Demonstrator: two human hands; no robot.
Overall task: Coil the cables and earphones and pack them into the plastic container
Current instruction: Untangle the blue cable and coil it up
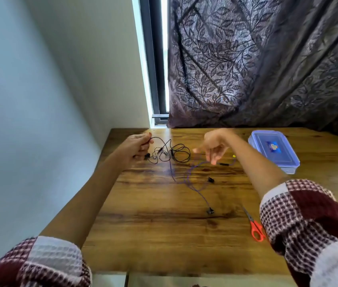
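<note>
A tangled black cable (176, 154) lies at the far left of the wooden table (164, 235). My left hand (137, 147) is closed around one end of it, lifted a little above the table. A purple earphone cord (189, 179) runs from the tangle toward me, with one earbud (210, 210) near the middle and another (211, 179) further back. My right hand (213, 145) hovers above the purple cord with fingers spread, blurred, holding nothing. The plastic container (273, 151), clear with a blue lid shut on it, stands at the far right.
Red-handled scissors (255, 226) lie near my right sleeve. A small yellow object (234, 156) sits left of the container. A patterned curtain (257, 63) hangs behind the table and a wall borders its left edge.
</note>
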